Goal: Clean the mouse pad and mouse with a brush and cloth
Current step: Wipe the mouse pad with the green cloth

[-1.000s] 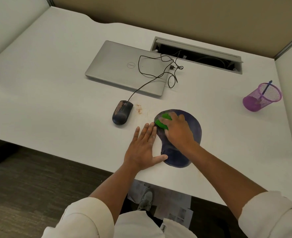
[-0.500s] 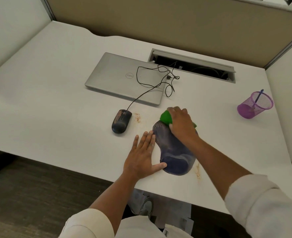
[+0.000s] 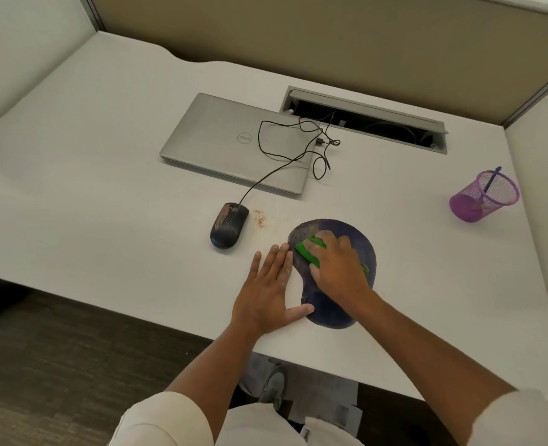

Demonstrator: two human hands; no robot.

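A dark blue mouse pad [image 3: 359,239] with a wrist rest lies near the desk's front edge. My right hand [image 3: 337,265] grips a green brush or cloth [image 3: 308,252] and presses it on the pad's left part; most of the green thing is hidden under the hand. My left hand [image 3: 266,288] lies flat on the desk beside the pad's left edge, thumb touching the wrist rest. A black wired mouse [image 3: 229,225], smeared with brownish dirt, sits left of the pad, apart from both hands.
Reddish crumbs [image 3: 260,217] lie between mouse and pad. A closed silver laptop [image 3: 234,141] sits behind, the mouse cable [image 3: 285,149] looped over it. A purple mesh cup [image 3: 483,196] holding a pen stands at right. A cable slot [image 3: 362,119] opens at the back.
My right hand with the green thing moved from the pad's far edge back toward me and to the left over the pad. My left hand stayed flat beside the pad.
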